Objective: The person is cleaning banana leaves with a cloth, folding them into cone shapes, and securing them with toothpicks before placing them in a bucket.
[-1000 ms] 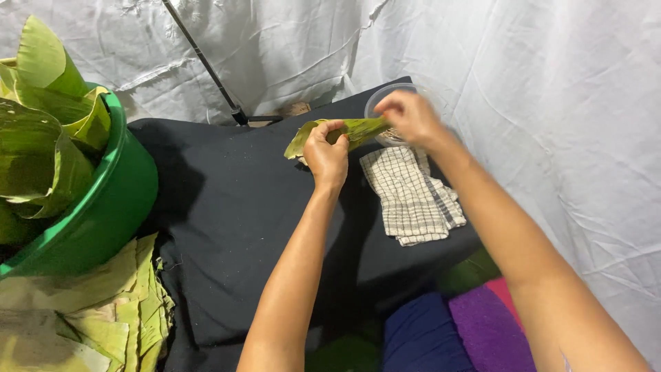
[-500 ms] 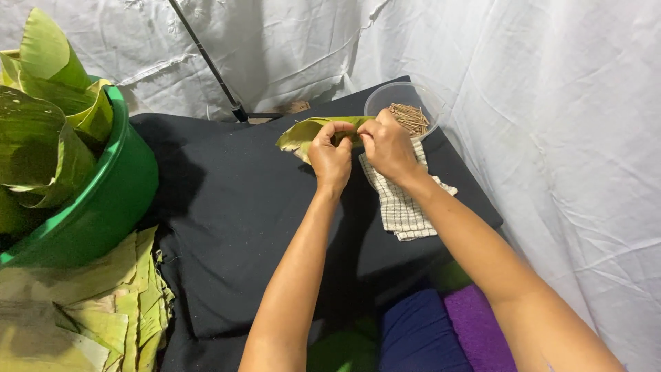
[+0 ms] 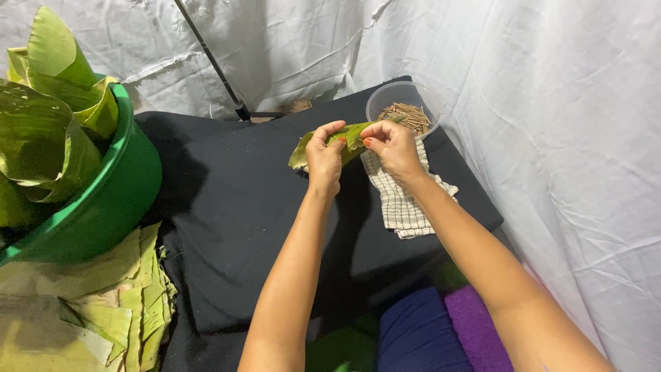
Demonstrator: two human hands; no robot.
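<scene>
A folded green leaf parcel [image 3: 337, 141] is held up just above the black cloth-covered table [image 3: 234, 207], toward its far side, with one end sticking out leftward past the fingers and the other end hidden between the two hands. The left hand [image 3: 323, 160] is closed around the parcel's middle, thumb on the near side and fingers curled over the top. The right hand [image 3: 391, 146] grips the parcel's right end, fingers bent and pinching; whether it also holds a small stick at that end is too fine to tell from here. Directly under the right hand and wrist lies a white checked cloth [image 3: 403, 200], spread flat on the table and reaching toward its right edge. Just beyond the hands, at the far right corner of the table, stands a clear round container [image 3: 406, 103] with a heap of thin brown sticks [image 3: 407, 117] in it. A dark pole [image 3: 213, 65] slants down against the white sheet backdrop [image 3: 551, 103] to the table's far edge. Well to the left, a green plastic basin [image 3: 113, 200] holds large curled green leaves [image 3: 48, 117], and below it, at the near left, lies a flat stack of cut leaf pieces [image 3: 89, 303]. Near the bottom edge, between the forearms, blue and purple fabric [image 3: 441, 331] shows.
</scene>
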